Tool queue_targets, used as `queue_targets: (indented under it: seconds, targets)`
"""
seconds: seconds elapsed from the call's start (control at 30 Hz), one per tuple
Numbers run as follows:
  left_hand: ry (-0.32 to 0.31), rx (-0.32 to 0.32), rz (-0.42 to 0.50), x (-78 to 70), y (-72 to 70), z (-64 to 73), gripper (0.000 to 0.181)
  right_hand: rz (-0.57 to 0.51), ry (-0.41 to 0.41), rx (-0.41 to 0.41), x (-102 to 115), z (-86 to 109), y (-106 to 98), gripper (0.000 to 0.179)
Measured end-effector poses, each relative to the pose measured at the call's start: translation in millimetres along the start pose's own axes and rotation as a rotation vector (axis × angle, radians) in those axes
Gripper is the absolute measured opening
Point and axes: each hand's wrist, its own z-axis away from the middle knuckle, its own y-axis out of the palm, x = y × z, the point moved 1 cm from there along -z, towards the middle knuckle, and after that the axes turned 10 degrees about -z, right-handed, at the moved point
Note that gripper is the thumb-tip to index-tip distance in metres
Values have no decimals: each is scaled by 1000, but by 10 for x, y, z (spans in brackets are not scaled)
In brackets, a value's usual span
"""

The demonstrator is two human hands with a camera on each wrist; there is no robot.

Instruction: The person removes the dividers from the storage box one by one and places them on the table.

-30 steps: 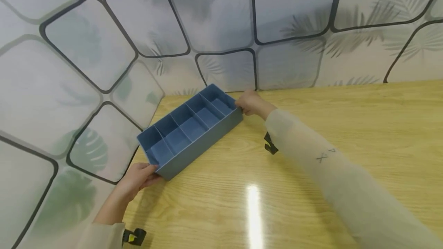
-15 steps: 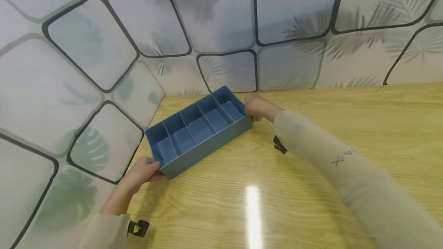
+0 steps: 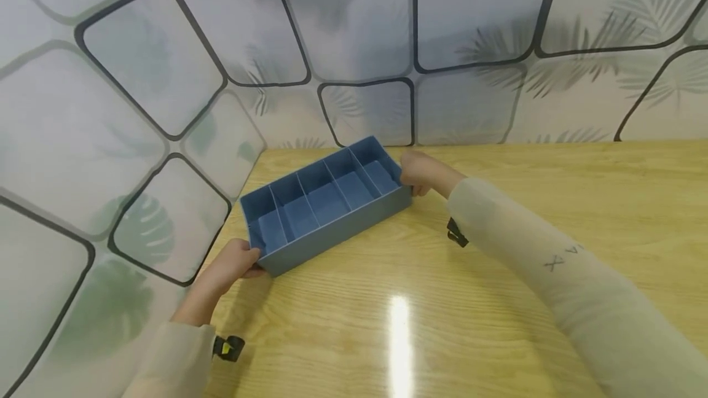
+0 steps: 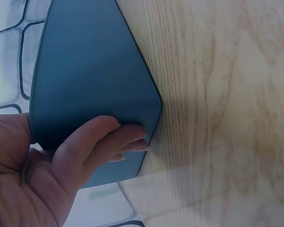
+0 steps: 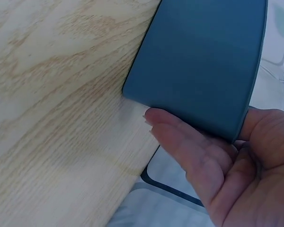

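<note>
A blue plastic organizer box (image 3: 332,228) with several compartments, split by thin dividers, stands at a slant at the far left of the table. Nothing shows inside its compartments. At its near left end, my left hand (image 3: 235,261) grips the end wall, thumb over the rim and fingers outside; in the left wrist view those fingers (image 4: 92,142) lie along the box's outer wall. My right hand (image 3: 423,171) holds the opposite end the same way. From the right wrist, its fingers (image 5: 189,146) reach under the edge of the blue end wall (image 5: 199,61).
The light wood table (image 3: 498,300) extends to the right and toward me, with a bright light reflection on it. A patterned wall covering (image 3: 365,29) runs along the table's back and left sides, close behind the box.
Both hands have moved the box a little to the right, turning it so that it lies less slanted. The grip at both ends stays the same.
</note>
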Motion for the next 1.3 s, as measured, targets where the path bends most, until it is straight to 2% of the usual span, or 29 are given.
queue_targets:
  seconds: [0.13, 0.37, 0.53, 0.67, 0.9, 1.3]
  targets:
    - [10, 10, -13, -42, 13, -33, 34, 6, 29, 12, -59, 20, 0, 23]
    - [10, 10, -23, -102, 66, -88, 32, 59, 14, -17, -186, 74, -28, 17]
    - [1, 8, -46, -157, 109, -146, 27, 59, 15, -19, -267, 144, -55, 16]
    - [0, 4, -62, -209, 117, -175, 32, 66, 22, -36, -298, 208, -85, 14]
    - [17, 16, -101, -273, 122, -237, 35, 41, 27, -35, -381, 267, -130, 12]
    - [23, 19, -115, -411, 225, -353, 31, 8, 1, -35, -597, 409, -227, 17]
